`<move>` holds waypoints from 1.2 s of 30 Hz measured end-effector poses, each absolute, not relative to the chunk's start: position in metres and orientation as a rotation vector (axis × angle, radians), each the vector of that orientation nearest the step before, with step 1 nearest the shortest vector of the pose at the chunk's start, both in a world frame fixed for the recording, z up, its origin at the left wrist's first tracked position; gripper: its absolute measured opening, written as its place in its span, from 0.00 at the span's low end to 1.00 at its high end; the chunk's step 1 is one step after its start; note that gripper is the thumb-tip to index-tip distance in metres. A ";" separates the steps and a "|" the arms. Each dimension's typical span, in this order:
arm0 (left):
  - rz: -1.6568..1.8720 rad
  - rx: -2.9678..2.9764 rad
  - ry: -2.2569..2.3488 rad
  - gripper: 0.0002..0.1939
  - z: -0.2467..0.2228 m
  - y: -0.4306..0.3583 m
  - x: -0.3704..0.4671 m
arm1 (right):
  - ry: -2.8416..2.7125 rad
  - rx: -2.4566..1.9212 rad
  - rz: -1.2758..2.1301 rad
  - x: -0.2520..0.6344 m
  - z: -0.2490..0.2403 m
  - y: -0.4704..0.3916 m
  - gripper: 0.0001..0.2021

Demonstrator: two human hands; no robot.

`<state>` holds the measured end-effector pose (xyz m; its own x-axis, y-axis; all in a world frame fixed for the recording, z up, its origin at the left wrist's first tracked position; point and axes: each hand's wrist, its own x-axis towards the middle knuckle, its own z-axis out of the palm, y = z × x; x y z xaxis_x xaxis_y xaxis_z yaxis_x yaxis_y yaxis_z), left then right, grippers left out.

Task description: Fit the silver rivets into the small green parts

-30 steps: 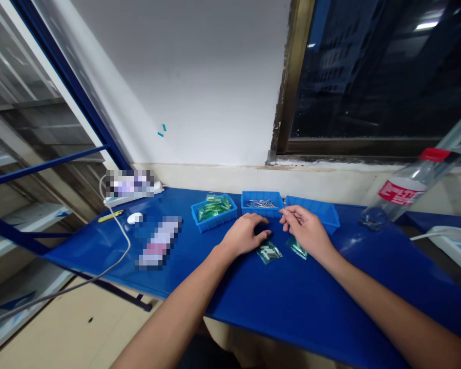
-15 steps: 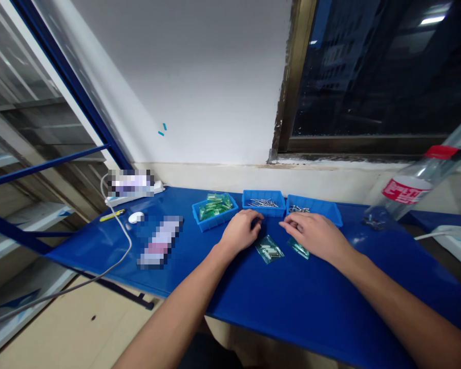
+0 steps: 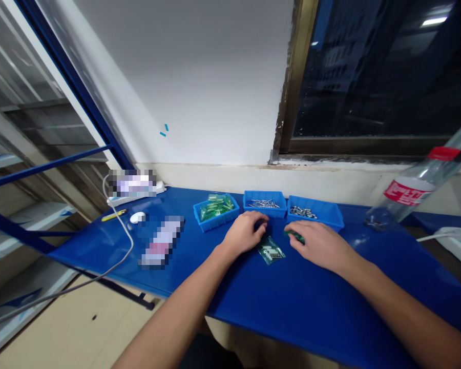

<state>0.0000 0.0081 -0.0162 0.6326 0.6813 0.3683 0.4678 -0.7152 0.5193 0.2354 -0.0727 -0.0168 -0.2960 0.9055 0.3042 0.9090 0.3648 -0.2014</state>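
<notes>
My right hand (image 3: 318,243) is closed on a small green packet (image 3: 295,236), which shows at its fingertips. On the blue table, a clear greenish packet (image 3: 271,250) with small metal parts inside lies between my hands. My left hand (image 3: 246,230) rests just beyond and to the left of that packet, its fingers curled with a gap between thumb and fingers. Behind the hands stand three blue trays: one with green packets (image 3: 216,207), one with thin metal pins (image 3: 264,204), and one with short metal pieces (image 3: 303,212).
A plastic bottle (image 3: 405,192) with a red cap leans at the right. On the left are a blurred-out flat object (image 3: 162,243), a white round object (image 3: 137,218), a yellow cutter (image 3: 114,215), a cable and a power strip (image 3: 136,195). The table (image 3: 292,312) ends near me.
My right hand has picked up the green packet that lay under it on the table. My left hand has shifted slightly to the right.
</notes>
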 end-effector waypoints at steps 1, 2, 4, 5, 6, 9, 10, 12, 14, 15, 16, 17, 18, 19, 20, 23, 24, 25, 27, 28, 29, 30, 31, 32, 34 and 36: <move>0.794 2.454 0.883 0.12 -0.015 0.007 0.001 | -2.189 -1.570 -0.016 0.233 -0.018 -0.071 0.14; 0.803 2.423 0.850 0.15 -0.015 0.005 0.002 | -2.101 -1.550 0.000 0.230 -0.020 -0.070 0.14; 0.815 2.358 0.793 0.24 -0.013 0.003 0.004 | -1.916 -1.504 0.099 0.226 -0.022 -0.069 0.13; 0.817 2.326 0.772 0.27 -0.013 0.002 0.004 | -1.831 -1.472 0.179 0.224 -0.023 -0.069 0.13; 0.819 2.298 0.756 0.28 -0.012 0.001 0.005 | -1.758 -1.436 0.272 0.222 -0.024 -0.069 0.13; 0.830 2.227 0.744 0.22 -0.010 0.001 0.005 | -1.609 -1.311 0.540 0.215 -0.029 -0.069 0.14; 0.839 2.211 0.746 0.19 -0.010 0.001 0.004 | -1.569 -1.275 0.605 0.213 -0.032 -0.068 0.15; 0.869 2.185 0.764 0.16 -0.009 0.001 0.004 | -1.491 -1.229 0.703 0.210 -0.038 -0.066 0.18; 0.894 2.171 0.777 0.16 -0.008 0.001 0.004 | -1.423 -1.210 0.775 0.210 -0.043 -0.064 0.20; 0.900 2.167 0.780 0.16 -0.008 0.001 0.004 | -1.395 -1.205 0.803 0.210 -0.045 -0.063 0.21; 0.900 2.166 0.782 0.17 -0.007 0.000 0.005 | -1.369 -1.200 0.827 0.211 -0.046 -0.062 0.21; 0.894 2.170 0.781 0.17 -0.007 0.000 0.005 | -1.344 -1.192 0.846 0.212 -0.048 -0.060 0.21; 0.888 2.177 0.779 0.17 -0.007 -0.001 0.006 | -1.321 -1.182 0.859 0.213 -0.048 -0.060 0.22; 0.885 2.184 0.776 0.17 -0.008 -0.001 0.006 | -1.300 -1.172 0.870 0.213 -0.048 -0.059 0.23; 0.882 2.192 0.772 0.17 -0.008 -0.001 0.006 | -1.283 -1.163 0.877 0.214 -0.048 -0.059 0.23; 0.896 2.205 0.753 0.17 -0.008 -0.001 0.006 | -1.249 -1.150 0.880 0.214 -0.047 -0.058 0.23; 0.907 2.207 0.751 0.18 -0.008 -0.001 0.006 | -1.242 -1.149 0.875 0.214 -0.047 -0.058 0.23; 0.919 2.211 0.749 0.18 -0.008 -0.001 0.006 | -1.236 -1.147 0.869 0.213 -0.046 -0.058 0.23; 0.950 2.239 0.745 0.17 -0.007 -0.001 0.006 | -1.220 -1.146 0.859 0.212 -0.044 -0.058 0.23; 0.969 2.261 0.738 0.17 -0.007 -0.001 0.006 | -1.208 -1.146 0.856 0.211 -0.044 -0.058 0.24; 0.991 2.285 0.727 0.17 -0.007 -0.001 0.006 | -1.192 -1.145 0.855 0.211 -0.043 -0.058 0.24; 1.016 2.308 0.715 0.16 -0.006 -0.001 0.005 | -1.177 -1.141 0.858 0.210 -0.043 -0.058 0.25; 1.039 2.330 0.700 0.16 -0.006 -0.001 0.005 | -1.165 -1.135 0.864 0.210 -0.043 -0.058 0.25; 1.059 2.351 0.684 0.15 -0.006 -0.001 0.004 | -1.157 -1.127 0.869 0.210 -0.043 -0.057 0.26; 1.071 2.391 0.654 0.15 -0.007 -0.001 0.004 | -1.144 -1.107 0.881 0.210 -0.043 -0.056 0.26; 1.032 2.431 0.624 0.18 -0.008 0.000 0.004 | -1.136 -1.097 0.878 0.210 -0.043 -0.056 0.28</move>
